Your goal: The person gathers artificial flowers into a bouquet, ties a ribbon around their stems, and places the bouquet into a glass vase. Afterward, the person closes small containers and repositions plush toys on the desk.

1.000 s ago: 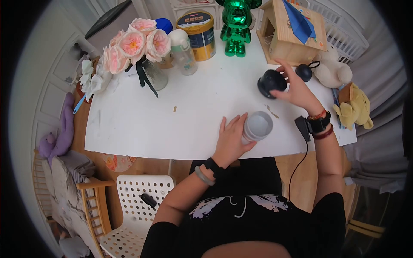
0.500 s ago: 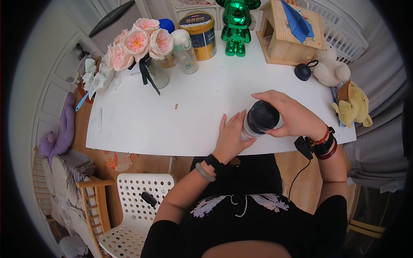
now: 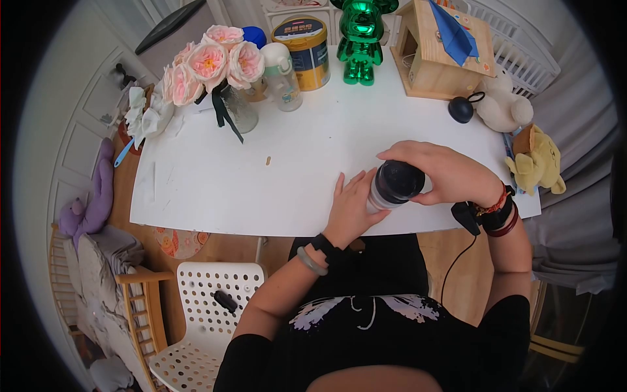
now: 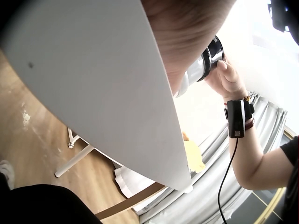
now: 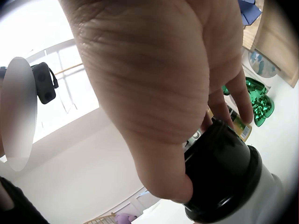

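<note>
A light grey container [image 3: 377,201] stands near the front edge of the white table, with a black lid [image 3: 400,181] over its mouth. My left hand [image 3: 351,208] holds the container's left side, thumb low at the front and fingers along the far side. From the right, my right hand [image 3: 450,175] grips the lid between thumb and fingers. In the right wrist view the black lid [image 5: 219,172] sits against the pale container, thumb on one side and fingers beyond. The left wrist view has the pale container [image 4: 190,78] partly hidden behind my left hand.
At the back left are a vase of pink flowers [image 3: 208,62], a bottle [image 3: 282,81] and a yellow tub [image 3: 307,55]. A shiny green bear figure [image 3: 360,46], a wooden house [image 3: 441,59], a black cap with a loop [image 3: 461,110] and plush toys stand farther right.
My right hand has brought the black lid down and leftward from the table's right side onto the grey container. Since then the right hand has shifted slightly; my left hand has stayed at the container.
</note>
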Available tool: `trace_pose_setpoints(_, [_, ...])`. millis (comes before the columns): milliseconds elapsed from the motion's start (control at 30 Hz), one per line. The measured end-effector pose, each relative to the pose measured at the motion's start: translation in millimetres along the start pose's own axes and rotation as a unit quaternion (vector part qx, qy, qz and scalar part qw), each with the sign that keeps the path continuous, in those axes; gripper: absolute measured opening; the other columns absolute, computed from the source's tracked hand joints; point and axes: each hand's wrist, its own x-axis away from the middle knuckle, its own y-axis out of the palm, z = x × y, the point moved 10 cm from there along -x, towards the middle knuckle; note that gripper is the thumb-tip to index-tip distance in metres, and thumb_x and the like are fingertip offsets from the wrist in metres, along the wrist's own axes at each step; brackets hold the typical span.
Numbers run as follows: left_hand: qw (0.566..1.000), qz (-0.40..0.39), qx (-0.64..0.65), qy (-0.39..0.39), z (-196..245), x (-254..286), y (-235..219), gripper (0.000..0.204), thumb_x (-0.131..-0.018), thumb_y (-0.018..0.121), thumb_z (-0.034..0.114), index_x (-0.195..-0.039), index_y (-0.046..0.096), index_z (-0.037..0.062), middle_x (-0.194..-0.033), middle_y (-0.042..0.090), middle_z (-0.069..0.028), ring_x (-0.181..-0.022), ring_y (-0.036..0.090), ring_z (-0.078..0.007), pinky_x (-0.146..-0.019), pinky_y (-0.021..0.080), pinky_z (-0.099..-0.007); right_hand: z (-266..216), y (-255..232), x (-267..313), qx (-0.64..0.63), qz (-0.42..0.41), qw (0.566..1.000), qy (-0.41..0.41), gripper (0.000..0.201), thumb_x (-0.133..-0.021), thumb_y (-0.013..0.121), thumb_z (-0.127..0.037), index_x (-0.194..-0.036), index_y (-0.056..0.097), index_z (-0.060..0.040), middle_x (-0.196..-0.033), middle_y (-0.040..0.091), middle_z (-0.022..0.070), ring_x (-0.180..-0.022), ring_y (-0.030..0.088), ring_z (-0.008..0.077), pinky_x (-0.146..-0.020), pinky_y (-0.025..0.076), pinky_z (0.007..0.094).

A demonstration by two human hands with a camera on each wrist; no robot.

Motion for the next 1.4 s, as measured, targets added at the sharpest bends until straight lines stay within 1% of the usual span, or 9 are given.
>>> trace_pose_setpoints(200, [1.0,0.008,-0.006,0.007,0.0,0.4,0.1,0.077,-0.068,0.075,0.03,-0.132,0.04,0.0037,-0.122,0.054,-0.0179,-0.124,0.045,-0.0315,-0.109,0.015,-0.0524,-5.0,2.0,-9.4,0.02,-0.049,0.999,-0.015,0.079,-0.059,0.077,-0.005,-0.131,0.044,-0.0123,-0.113,0.055,0.0125,-0.104,0.055,0.0332,-0.089,0.045,0.0383])
trace_pose_setpoints(467, [1.0,0.012,-0.006,0.009,0.2,0.8,-0.4,0.079,-0.068,0.076,0.031,-0.133,0.039,0.0037,-0.122,0.054,-0.0161,-0.124,0.045,-0.0306,-0.109,0.015,-0.0522,8.8,13.6,-5.4,0.244,-0.064,0.937,0.242,0.074,-0.066,0.076,-0.033,-0.13,0.045,-0.0156,-0.095,0.055,0.0163,-0.076,0.06,0.0336,-0.067,0.049,0.0391])
trace_pose_setpoints(600, [1.0,0.013,-0.015,0.008,-0.2,0.4,-0.3,0.081,-0.067,0.076,0.031,-0.133,0.038,0.003,-0.123,0.054,-0.0157,-0.124,0.045,-0.0297,-0.109,0.015,-0.052,2.8,-1.4,-1.0,0.198,0.025,0.972,0.125,0.074,-0.066,0.075,-0.036,-0.13,0.045,-0.0158,-0.094,0.055,0.0155,-0.077,0.06,0.0323,-0.067,0.049,0.0389])
trace_pose_setpoints(667, [1.0,0.005,-0.016,0.002,0.2,0.1,-0.9,0.082,-0.067,0.076,0.031,-0.133,0.038,0.0029,-0.123,0.054,-0.0157,-0.124,0.045,-0.0294,-0.109,0.015,-0.0519,-23.4,-6.6,-5.2,0.164,0.055,0.984,-0.046,0.073,-0.068,0.073,-0.04,-0.131,0.045,-0.0157,-0.092,0.056,0.015,-0.077,0.06,0.0309,-0.066,0.049,0.0387])
trace_pose_setpoints(800, [1.0,0.009,-0.011,0.005,-0.1,0.5,-0.5,0.082,-0.067,0.076,0.031,-0.133,0.038,0.003,-0.123,0.054,-0.016,-0.124,0.045,-0.029,-0.109,0.016,-0.052,-16.5,2.5,-9.3,0.174,0.014,0.985,0.013,0.071,-0.07,0.07,-0.042,-0.131,0.045,-0.0153,-0.089,0.057,0.0151,-0.074,0.061,0.0306,-0.065,0.048,0.0382])
trace_pose_setpoints(967, [1.0,0.013,-0.007,0.006,-0.6,1.3,-0.7,0.082,-0.067,0.076,0.031,-0.134,0.038,0.0038,-0.123,0.054,-0.0156,-0.124,0.045,-0.0288,-0.109,0.016,-0.0519,7.2,10.2,-9.4,0.252,0.009,0.945,0.21,0.069,-0.07,0.07,-0.043,-0.129,0.047,-0.0143,-0.087,0.058,0.016,-0.065,0.061,0.0316,-0.061,0.048,0.0376])
trace_pose_setpoints(1100, [1.0,0.015,-0.015,0.0,-0.2,0.3,-1.4,0.082,-0.068,0.076,0.032,-0.134,0.037,0.0043,-0.124,0.054,-0.0148,-0.124,0.045,-0.029,-0.109,0.016,-0.0516,11.5,3.6,-3.9,0.214,-0.032,0.953,0.212,0.072,-0.065,0.076,-0.034,-0.129,0.047,-0.0169,-0.089,0.056,0.0128,-0.074,0.061,0.029,-0.067,0.048,0.0364])
trace_pose_setpoints(1167, [1.0,0.007,-0.014,-0.002,1.4,-0.3,-2.6,0.081,-0.068,0.076,0.033,-0.134,0.037,0.0044,-0.124,0.054,-0.0148,-0.124,0.045,-0.0292,-0.109,0.016,-0.0515,-19.9,1.0,-7.5,0.163,0.018,0.986,-0.021,0.07,-0.066,0.076,-0.026,-0.128,0.047,-0.0169,-0.097,0.056,0.0162,-0.08,0.062,0.03,-0.067,0.049,0.0378])
trace_pose_setpoints(1400, [1.0,0.001,-0.017,0.002,-0.2,0.4,0.4,0.082,-0.067,0.076,0.032,-0.134,0.037,0.0049,-0.124,0.053,-0.0144,-0.124,0.044,-0.029,-0.11,0.015,-0.0508,-8.1,8.4,-7.8,0.227,-0.006,0.966,0.126,0.067,-0.066,0.075,-0.031,-0.126,0.049,-0.0156,-0.086,0.055,0.0151,-0.07,0.061,0.0287,-0.064,0.049,0.0355])
